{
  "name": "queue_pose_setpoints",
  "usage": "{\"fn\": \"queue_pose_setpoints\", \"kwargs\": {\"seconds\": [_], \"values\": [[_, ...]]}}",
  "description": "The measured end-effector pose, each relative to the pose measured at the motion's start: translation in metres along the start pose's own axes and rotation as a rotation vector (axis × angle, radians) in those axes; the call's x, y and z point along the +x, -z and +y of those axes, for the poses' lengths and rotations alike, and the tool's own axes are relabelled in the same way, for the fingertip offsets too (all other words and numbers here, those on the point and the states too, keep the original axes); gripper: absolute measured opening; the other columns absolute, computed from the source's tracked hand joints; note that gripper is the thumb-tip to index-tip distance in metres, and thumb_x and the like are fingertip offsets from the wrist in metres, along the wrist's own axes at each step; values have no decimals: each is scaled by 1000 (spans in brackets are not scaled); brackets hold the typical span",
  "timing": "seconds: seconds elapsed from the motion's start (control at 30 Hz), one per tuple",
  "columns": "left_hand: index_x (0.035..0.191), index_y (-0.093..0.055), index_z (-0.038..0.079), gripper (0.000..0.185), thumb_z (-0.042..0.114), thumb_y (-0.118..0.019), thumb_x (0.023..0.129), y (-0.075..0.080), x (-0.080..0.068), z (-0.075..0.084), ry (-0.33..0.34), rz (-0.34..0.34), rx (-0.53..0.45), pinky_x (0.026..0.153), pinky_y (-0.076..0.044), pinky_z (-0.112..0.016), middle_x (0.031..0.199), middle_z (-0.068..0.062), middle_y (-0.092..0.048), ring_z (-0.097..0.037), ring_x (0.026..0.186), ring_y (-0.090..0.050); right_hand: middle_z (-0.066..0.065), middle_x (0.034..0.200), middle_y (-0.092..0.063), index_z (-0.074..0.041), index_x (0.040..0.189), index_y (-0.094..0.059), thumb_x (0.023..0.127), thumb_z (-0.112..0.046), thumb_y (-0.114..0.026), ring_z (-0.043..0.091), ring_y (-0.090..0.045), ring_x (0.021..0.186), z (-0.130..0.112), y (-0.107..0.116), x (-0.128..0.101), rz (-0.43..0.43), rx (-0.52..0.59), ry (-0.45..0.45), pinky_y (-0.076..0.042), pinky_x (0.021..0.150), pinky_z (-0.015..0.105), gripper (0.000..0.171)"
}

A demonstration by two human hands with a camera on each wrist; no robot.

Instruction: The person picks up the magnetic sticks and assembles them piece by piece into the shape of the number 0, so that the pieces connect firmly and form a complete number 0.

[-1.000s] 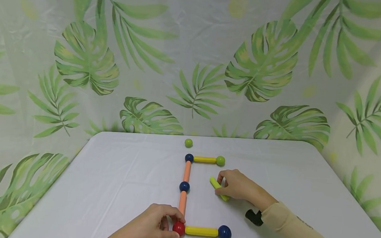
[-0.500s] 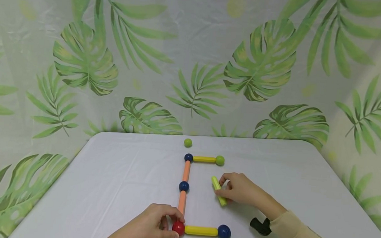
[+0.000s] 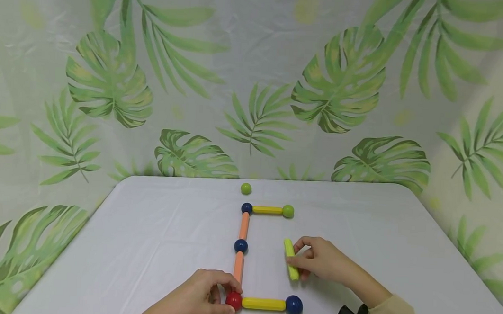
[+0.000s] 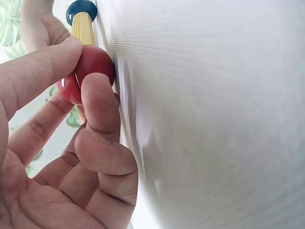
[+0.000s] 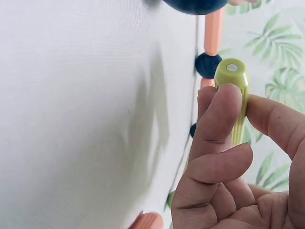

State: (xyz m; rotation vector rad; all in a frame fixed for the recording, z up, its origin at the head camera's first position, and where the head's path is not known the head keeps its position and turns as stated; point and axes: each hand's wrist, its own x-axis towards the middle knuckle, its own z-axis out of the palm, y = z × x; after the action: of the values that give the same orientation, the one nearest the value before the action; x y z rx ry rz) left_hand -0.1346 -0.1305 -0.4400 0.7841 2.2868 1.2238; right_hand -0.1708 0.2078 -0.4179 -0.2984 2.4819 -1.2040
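My left hand [image 3: 201, 294] pinches a red ball [image 3: 233, 301] between thumb and fingers at the table's near side. From this ball a yellow rod [image 3: 263, 304] runs right to a blue ball [image 3: 294, 306], and a salmon rod [image 3: 238, 265] runs away to the middle blue ball [image 3: 240, 245]. My right hand [image 3: 323, 260] holds a lime-green magnetic rod [image 3: 290, 258] between thumb and fingertips, right of the salmon rods. In the right wrist view the end of that lime-green rod [image 5: 232, 71] shows a small metal disc and touches no ball.
Farther back, another salmon rod [image 3: 244, 226] leads to a blue ball [image 3: 246, 208]. A yellow rod [image 3: 267, 210] links that to a green ball [image 3: 288, 211]. A loose green ball [image 3: 246, 188] lies near the white table's [image 3: 166, 228] far edge. Leaf-patterned cloth [image 3: 256, 72] hangs behind.
My right hand has drawn the lime-green rod slightly nearer and to the right, turning it from slanted to almost pointing away from me. My left hand stays on the red ball.
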Motion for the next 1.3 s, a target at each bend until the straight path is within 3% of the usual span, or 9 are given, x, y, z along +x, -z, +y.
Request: {"fn": "queue_pose_setpoints", "kwargs": {"seconds": [0.13,0.6,1.3], "values": [[114,-78,20,24,19,-87,92,0,0,0,10,-1,3,61,-49,-16,97,15,-70,0,66,-55,-1,66,-71,-8,113,-64,100,-35,-76,11,-51,53,3,-2,-5,-15,47,-8,-41,53,25,33],[115,-78,19,24,19,-87,92,0,0,2,25,4,4,62,-49,-16,98,14,-70,-1,67,-56,1,66,-71,-4,114,-61,100,-32,-76,13,-65,61,15,-11,-20,-23,149,-17,-48,55,25,35],[114,-77,19,24,18,-86,92,0,0,3,23,-5,-9,63,-50,-16,96,13,-70,-1,67,-56,2,69,-72,-2,116,-58,102,-31,-75,12,-67,61,17,-19,-25,-22,228,-48,-55,58,26,36]]}}
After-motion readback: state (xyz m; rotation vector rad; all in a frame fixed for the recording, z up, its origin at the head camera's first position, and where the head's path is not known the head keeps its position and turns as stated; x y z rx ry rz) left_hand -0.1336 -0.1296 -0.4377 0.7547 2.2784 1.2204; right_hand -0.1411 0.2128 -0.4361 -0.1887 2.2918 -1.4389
